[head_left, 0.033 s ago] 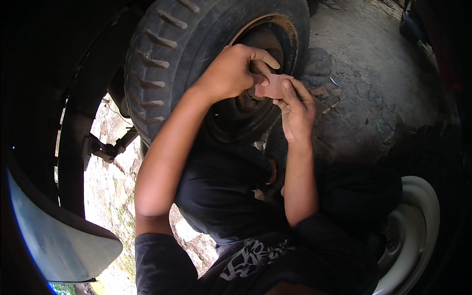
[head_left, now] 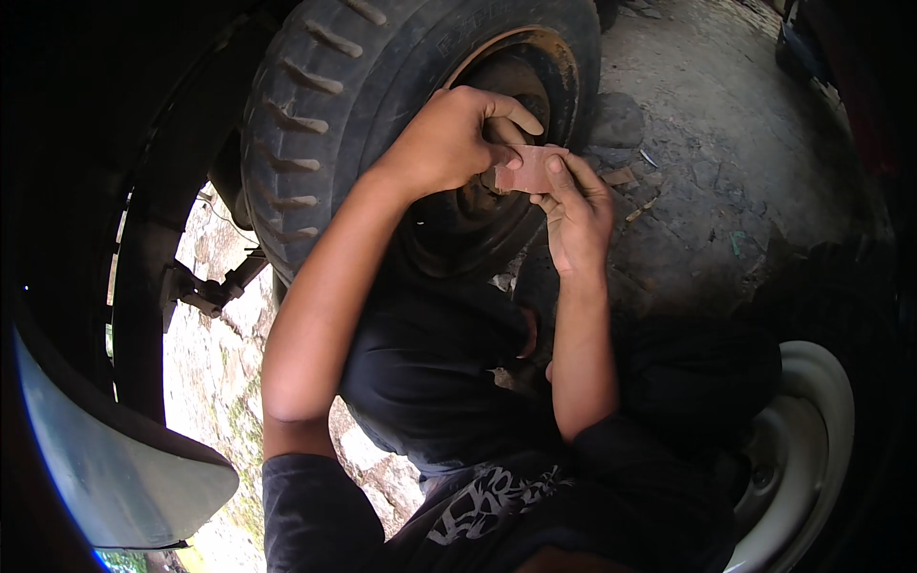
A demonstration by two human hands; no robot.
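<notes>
Both my hands are raised in front of a large dark tyre (head_left: pixel 382 95), holding a small pinkish-brown piece of sandpaper (head_left: pixel 528 172) between them. My left hand (head_left: pixel 447 143) pinches its left end with the thumb, while the index finger stretches out above it. On the other end, my right hand (head_left: pixel 581 215) presses its thumb flat on the face, with the fingers behind. The rusty wheel rim (head_left: pixel 559 59) lies just beyond, its hub partly covered by my hands and the sandpaper.
A pale wheel rim (head_left: pixel 829 401) stands at the lower right, beside my leg. At the lower left juts a grey-blue curved panel (head_left: pixel 115 468). A dark metal part (head_left: pixel 205 294) sticks out left of the tyre. Scraps litter the concrete floor (head_left: pixel 707 115).
</notes>
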